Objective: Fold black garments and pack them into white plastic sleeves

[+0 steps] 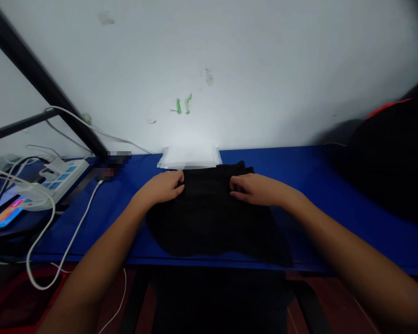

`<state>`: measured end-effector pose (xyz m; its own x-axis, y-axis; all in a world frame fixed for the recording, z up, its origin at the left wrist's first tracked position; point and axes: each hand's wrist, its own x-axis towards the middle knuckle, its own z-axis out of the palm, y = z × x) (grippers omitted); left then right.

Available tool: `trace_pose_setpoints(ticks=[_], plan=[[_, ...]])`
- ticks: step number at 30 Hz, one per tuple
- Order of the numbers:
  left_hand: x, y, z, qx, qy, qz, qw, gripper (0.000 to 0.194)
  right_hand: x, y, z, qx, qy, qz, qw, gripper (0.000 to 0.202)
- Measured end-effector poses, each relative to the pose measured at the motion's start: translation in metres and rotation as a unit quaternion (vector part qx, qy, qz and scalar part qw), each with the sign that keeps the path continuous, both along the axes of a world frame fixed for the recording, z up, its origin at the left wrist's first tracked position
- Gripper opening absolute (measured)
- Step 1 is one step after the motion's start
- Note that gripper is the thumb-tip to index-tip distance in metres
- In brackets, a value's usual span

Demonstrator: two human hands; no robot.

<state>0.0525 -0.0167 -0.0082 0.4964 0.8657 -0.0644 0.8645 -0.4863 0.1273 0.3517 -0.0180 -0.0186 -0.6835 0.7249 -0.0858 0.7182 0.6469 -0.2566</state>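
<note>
A black folded garment [209,222] lies on the blue table [334,185] in front of me; its exact kind is hard to tell in the dim light. My left hand [163,187] rests at its upper left edge, fingers curled and closed on the fabric. At the upper right my right hand [253,189] is also closed, its fingers bent over the cloth. Just beyond the garment's far edge, a stack of clear plastic bags [190,157] sits against the wall, touching or nearly touching the cloth.
On the left are a white power strip [64,178], a phone with a lit screen [7,213] and a looping white cable [78,229]. A large dark object [397,162] with a red edge occupies the right side. Below left is a red basket [7,320].
</note>
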Motion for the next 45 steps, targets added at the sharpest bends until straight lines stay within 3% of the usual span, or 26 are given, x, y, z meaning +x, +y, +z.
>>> trace_pose_setpoints(ticks=[31, 35, 41, 45], plan=[[0.004, -0.005, 0.0, 0.019, 0.02, -0.001, 1.0, 0.016, -0.002, 0.0, -0.002, 0.003, -0.008, 0.002, 1.0, 0.014], [-0.001, -0.005, 0.001, -0.004, -0.007, -0.001, 1.0, 0.023, -0.001, 0.0, -0.003, 0.008, -0.008, 0.003, 1.0, 0.014], [-0.012, 0.0, 0.0, -0.019, -0.045, 0.059, 0.997, 0.054, 0.0, 0.0, -0.002, 0.006, 0.0, 0.007, 1.0, 0.013], [-0.007, 0.0, 0.006, -0.027, -0.09, 0.039, 0.995, 0.042, 0.0, -0.001, -0.002, 0.009, 0.003, 0.007, 1.0, 0.013]])
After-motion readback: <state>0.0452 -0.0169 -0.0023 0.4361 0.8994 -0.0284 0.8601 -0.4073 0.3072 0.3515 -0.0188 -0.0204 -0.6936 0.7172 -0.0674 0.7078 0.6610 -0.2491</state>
